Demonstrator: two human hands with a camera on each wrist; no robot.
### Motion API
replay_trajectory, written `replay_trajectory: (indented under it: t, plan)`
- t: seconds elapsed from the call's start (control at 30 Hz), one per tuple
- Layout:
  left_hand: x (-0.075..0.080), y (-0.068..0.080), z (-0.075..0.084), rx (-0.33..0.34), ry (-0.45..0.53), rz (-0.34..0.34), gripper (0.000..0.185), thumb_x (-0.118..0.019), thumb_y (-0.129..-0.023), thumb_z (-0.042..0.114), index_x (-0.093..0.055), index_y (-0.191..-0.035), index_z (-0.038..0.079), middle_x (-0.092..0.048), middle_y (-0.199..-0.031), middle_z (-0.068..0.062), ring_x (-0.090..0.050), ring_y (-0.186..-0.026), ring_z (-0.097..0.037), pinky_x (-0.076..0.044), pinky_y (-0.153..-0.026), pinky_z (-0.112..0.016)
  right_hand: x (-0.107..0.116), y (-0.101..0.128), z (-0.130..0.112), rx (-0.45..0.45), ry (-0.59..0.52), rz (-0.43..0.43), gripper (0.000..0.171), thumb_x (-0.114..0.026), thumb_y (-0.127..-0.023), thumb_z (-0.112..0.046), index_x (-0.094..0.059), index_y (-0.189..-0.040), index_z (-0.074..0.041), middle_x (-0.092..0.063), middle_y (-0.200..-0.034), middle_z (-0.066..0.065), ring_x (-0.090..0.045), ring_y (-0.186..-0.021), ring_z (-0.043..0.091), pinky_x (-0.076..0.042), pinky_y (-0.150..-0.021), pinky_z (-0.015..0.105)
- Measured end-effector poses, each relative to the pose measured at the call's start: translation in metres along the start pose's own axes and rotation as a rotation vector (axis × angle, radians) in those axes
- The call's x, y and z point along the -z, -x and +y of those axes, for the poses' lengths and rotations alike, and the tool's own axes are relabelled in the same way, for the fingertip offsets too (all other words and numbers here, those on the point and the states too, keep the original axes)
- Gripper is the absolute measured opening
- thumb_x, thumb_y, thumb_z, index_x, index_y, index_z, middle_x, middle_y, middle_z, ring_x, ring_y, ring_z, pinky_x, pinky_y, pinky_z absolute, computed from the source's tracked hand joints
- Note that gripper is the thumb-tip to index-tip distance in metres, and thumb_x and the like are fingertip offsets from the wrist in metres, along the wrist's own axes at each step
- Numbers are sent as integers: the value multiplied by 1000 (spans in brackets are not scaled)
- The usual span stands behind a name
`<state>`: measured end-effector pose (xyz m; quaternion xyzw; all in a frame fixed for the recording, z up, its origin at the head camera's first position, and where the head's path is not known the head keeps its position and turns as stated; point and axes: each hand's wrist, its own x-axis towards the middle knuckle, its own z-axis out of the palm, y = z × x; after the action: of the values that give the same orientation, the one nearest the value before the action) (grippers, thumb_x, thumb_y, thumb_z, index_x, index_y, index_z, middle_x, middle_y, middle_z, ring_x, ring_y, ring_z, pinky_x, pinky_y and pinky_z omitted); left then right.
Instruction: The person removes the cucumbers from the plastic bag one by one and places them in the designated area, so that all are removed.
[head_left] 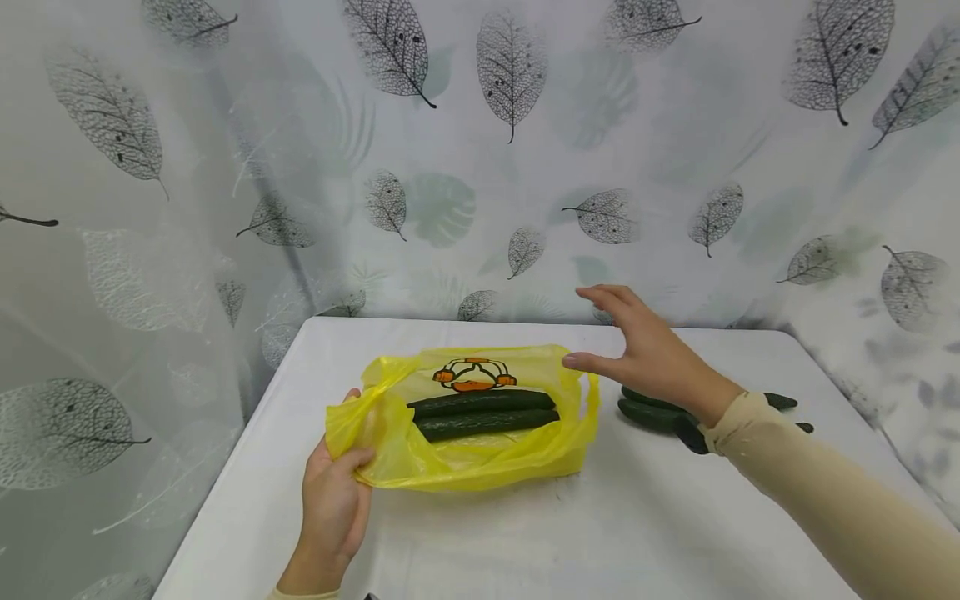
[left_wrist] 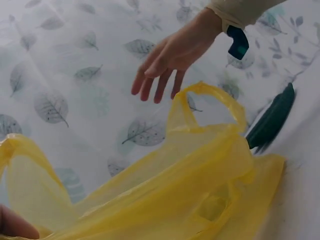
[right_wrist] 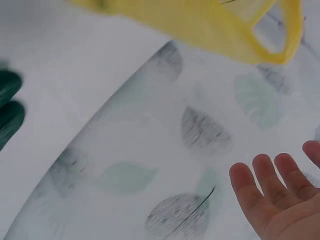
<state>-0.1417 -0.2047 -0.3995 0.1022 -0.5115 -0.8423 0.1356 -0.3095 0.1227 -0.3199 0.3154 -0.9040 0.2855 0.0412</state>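
Observation:
A yellow plastic bag (head_left: 465, 433) lies on the white table (head_left: 600, 533) with two dark green cucumbers (head_left: 483, 413) inside it. My left hand (head_left: 333, 492) pinches the bag's left edge, holding its mouth apart. My right hand (head_left: 645, 354) hovers with fingers spread just right of the bag's right handle (left_wrist: 210, 102), holding nothing. Two or three more cucumbers (head_left: 656, 410) lie on the table under my right wrist; one cucumber (left_wrist: 272, 120) shows behind the bag in the left wrist view. In the right wrist view my right hand (right_wrist: 280, 200) is spread, the bag (right_wrist: 210, 25) above it.
A leaf-patterned curtain (head_left: 480, 167) hangs behind and to both sides of the table. The table's left edge runs close to my left hand. White tabletop lies in front of the bag.

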Motion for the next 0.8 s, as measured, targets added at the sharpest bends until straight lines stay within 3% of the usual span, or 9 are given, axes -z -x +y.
replay_trajectory:
  t: [0.17,0.33,0.47,0.6,0.8]
  plan:
    - [1,0,0,9,-28,6,67,-30,-82,-15,-16,-145,4,-21,-148,4,-23,-132,-12,-30,-103,-24,-15,-17,-35,45,-46,-65,92,-67,-63,-65,-22,-140,-43,-24,-141,-14,-33,-124,15,-39,-93,51]
    - [3,1,0,25,-38,36,71,-30,-79,-17,-16,-145,4,-22,-148,6,-23,-132,-10,-29,-103,-23,-29,-30,-69,96,-162,-110,93,-71,-64,-60,-20,-140,-44,-26,-138,-16,-32,-124,10,-39,-96,43]
    - [2,2,-1,30,-28,32,73,-30,-77,-18,-17,-145,4,-22,-148,7,-24,-132,-9,-29,-103,-23,-30,-35,-101,153,-358,-88,93,-76,-68,-43,-22,-143,-33,-30,-139,-9,-36,-123,13,-38,-98,39]
    - [0,1,-1,25,-24,28,73,-30,-77,-19,-19,-145,4,-25,-147,8,-26,-131,-8,-30,-102,-22,-30,-37,-127,206,-583,-13,99,-79,-70,-20,-16,-146,-22,-34,-137,3,-42,-121,22,-40,-96,42]
    - [-1,1,0,34,-26,19,74,-30,-76,-18,-15,-145,4,-22,-147,6,-26,-131,-11,-31,-102,-23,-46,-41,-133,208,-876,60,97,-75,-72,-7,-13,-145,-20,-37,-133,9,-43,-119,28,-41,-94,46]
